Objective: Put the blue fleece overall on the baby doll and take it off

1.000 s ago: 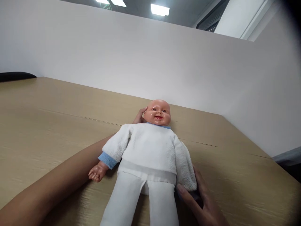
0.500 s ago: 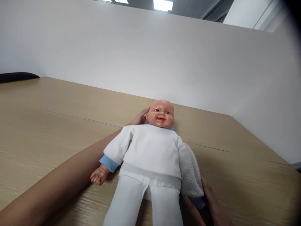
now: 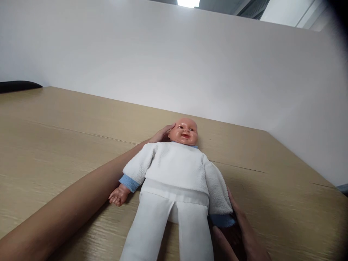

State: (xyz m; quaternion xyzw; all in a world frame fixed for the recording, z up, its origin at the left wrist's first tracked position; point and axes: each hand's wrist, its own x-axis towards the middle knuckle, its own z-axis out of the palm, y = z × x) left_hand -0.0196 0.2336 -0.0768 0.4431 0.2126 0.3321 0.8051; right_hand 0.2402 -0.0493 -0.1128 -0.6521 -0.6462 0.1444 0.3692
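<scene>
A baby doll (image 3: 174,170) in a white fleece top with blue cuffs and white trousers lies on its back on the wooden table (image 3: 54,137), head pointing away from me. My left hand (image 3: 162,135) reaches past its shoulder and cups the side and back of the doll's head, fingers curved against it. My right hand (image 3: 239,232) lies beside the doll's hip, fingers wrapped round the sleeve end and the doll's hidden hand.
A plain white wall (image 3: 190,65) rises behind the table's far edge. A dark curved object (image 3: 16,86), perhaps a chair back, shows at the far left. The table's right edge runs diagonally at the lower right.
The view has tilted slightly down. My right hand has slid lower along the doll's sleeve, so the blue cuff shows now. My left hand stays at the head.
</scene>
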